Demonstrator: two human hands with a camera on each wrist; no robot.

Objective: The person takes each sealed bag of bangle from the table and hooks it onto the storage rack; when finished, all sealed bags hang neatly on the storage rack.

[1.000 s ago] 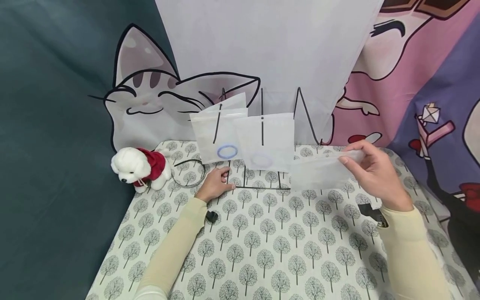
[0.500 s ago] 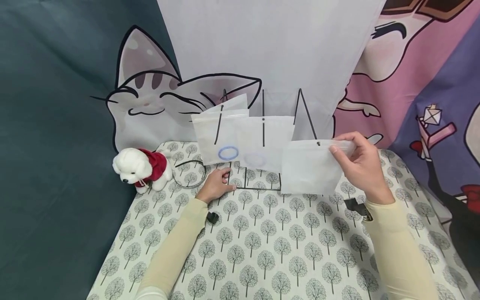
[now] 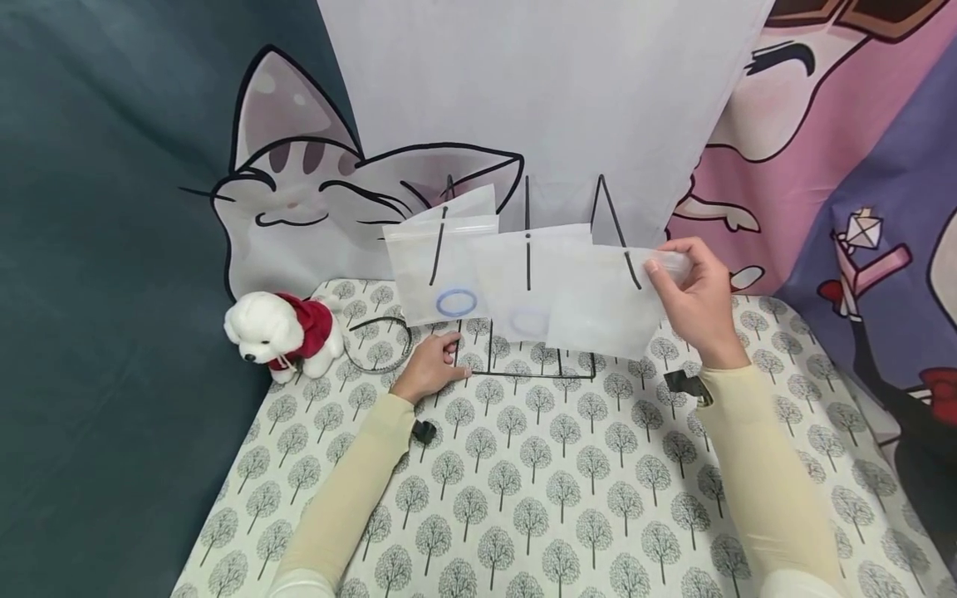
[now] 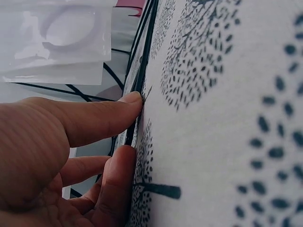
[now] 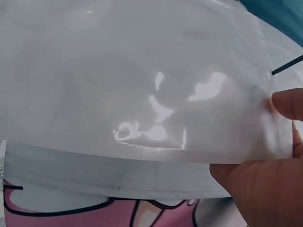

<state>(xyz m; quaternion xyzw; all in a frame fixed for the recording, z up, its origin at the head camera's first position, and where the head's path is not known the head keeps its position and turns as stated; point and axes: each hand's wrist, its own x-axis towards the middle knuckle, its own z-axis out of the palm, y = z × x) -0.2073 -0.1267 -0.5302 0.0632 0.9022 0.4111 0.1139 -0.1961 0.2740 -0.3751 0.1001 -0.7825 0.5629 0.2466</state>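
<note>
My right hand (image 3: 699,295) pinches the upper right corner of a frosted zip bag (image 3: 594,299). A black prong at the right of a wire display rack (image 3: 531,376) pokes out through the bag's top. In the right wrist view, the same bag (image 5: 85,94) fills most of the picture, thumb and fingers at its edge. My left hand (image 3: 429,365) holds the rack's front left corner; close up, the thumb (image 4: 111,113) presses on the dark wire. Two more frosted bags hang from the rack: the left bag (image 3: 419,266) shows a blue ring, the middle bag (image 3: 508,274) a faint purple one.
A white plush dog (image 3: 262,328) in a red hoodie sits left of the rack. Between it and my left hand lies a thin black hoop, perhaps a headband (image 3: 380,368). Printed curtains stand behind the tree-patterned tablecloth (image 3: 516,498).
My right hand has moved left and up with the bag, and the right prong now sticks further out through its front. My left hand stays at the rack corner.
</note>
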